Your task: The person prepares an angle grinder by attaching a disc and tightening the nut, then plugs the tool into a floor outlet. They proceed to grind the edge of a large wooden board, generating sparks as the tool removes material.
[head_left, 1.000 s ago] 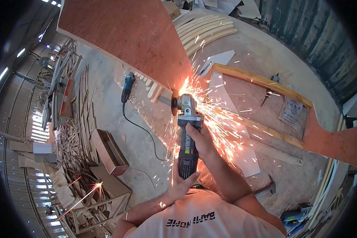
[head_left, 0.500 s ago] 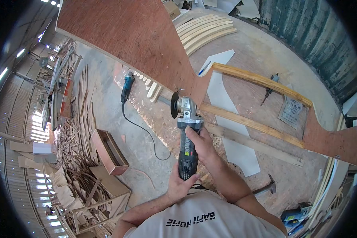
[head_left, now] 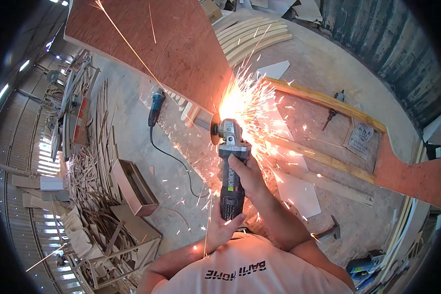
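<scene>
Grinding in progress: right hand [head_left: 250, 174] gripping grinder [head_left: 229, 166] body, left hand [head_left: 220, 228] closed on rear end. Disc at plywood sheet [head_left: 171, 44] edge, 12 o'clock from hands, sparks flying; cut judged unfinished.

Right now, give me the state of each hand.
Left hand: closed on the rear of the grinder.
Right hand: closed around the grinder's body.

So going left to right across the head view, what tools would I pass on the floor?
Blue power tool with its cord, then the angle grinder held in both hands and throwing sparks, the hammer, then the dark tool beside the wooden beam.
</scene>
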### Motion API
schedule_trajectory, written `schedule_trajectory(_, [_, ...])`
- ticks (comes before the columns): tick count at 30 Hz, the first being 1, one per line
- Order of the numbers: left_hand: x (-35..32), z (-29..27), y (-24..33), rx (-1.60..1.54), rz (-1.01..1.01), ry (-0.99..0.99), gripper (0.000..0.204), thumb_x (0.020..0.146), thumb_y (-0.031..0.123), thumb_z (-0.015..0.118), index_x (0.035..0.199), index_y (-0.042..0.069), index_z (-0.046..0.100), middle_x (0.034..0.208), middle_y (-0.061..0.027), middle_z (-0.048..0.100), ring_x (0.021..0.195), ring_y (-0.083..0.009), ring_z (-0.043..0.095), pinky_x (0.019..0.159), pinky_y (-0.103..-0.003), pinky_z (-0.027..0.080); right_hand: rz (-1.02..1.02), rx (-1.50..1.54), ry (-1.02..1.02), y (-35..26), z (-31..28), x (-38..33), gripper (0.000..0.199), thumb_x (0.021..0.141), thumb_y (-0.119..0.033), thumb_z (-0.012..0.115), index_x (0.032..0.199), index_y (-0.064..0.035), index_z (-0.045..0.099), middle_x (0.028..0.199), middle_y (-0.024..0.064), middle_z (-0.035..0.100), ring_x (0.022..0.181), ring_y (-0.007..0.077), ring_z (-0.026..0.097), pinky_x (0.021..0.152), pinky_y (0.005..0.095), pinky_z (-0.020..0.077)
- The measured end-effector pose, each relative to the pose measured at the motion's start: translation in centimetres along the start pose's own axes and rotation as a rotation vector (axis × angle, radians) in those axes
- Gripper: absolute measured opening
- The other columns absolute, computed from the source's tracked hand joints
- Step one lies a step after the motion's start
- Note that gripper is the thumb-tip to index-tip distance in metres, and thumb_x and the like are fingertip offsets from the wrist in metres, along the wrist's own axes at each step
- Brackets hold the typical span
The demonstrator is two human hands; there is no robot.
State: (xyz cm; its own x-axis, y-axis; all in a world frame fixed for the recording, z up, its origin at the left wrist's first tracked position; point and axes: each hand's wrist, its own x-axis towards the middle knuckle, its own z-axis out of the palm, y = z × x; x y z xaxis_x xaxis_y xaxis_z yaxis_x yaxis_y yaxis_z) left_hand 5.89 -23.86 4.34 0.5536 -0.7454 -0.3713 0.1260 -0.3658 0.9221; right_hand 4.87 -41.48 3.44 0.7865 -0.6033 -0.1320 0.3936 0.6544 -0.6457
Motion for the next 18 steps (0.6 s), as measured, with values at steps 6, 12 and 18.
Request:
schedule_trajectory(6, [0.0, 0.4, 2.2, 0.209, 0.003, 0.074, 0.053, 0.079, 0.017, 0.080, 0.119, 0.002, 0.049, 0.095, -0.0041, 0.061, 0.078, -0.0098, 0.057, 0.069, -0.028, 0.049, 0.059, 0.032, 0.053, 0.0, -0.4, 0.0, 0.029, 0.096, -0.028, 0.062, 0.111, -0.0048, 0.056, 0.084, 0.0058, 0.064, 0.064, 0.0131, 0.063, 0.057, 0.0273, 0.0529])
schedule_trajectory(12, [-0.8, 0.4, 0.9, 0.091, 0.048, 0.031, 0.057, 0.079, 0.014, 0.078, 0.125, -0.001, 0.047, 0.104, -0.0038, 0.059, 0.093, -0.0108, 0.055, 0.084, -0.028, 0.047, -0.013, -0.051, 0.024, 0.2, -0.3, -1.1, 0.031, 0.093, -0.025, 0.067, 0.114, -0.0051, 0.055, 0.082, 0.0040, 0.062, 0.064, 0.0126, 0.063, 0.056, 0.0276, 0.0525])
schedule_trajectory(18, [-0.8, 0.6, 2.6, 0.209, -0.035, 0.039, 0.058, 0.081, 0.011, 0.077, 0.128, -0.001, 0.045, 0.108, -0.0046, 0.060, 0.094, -0.0123, 0.057, 0.085, -0.030, 0.048, 0.043, 0.015, 0.031, -0.7, 0.2, -1.0, 0.034, 0.092, -0.026, 0.068, 0.114, -0.0042, 0.054, 0.082, 0.0042, 0.061, 0.063, 0.0134, 0.063, 0.055, 0.0281, 0.0529])
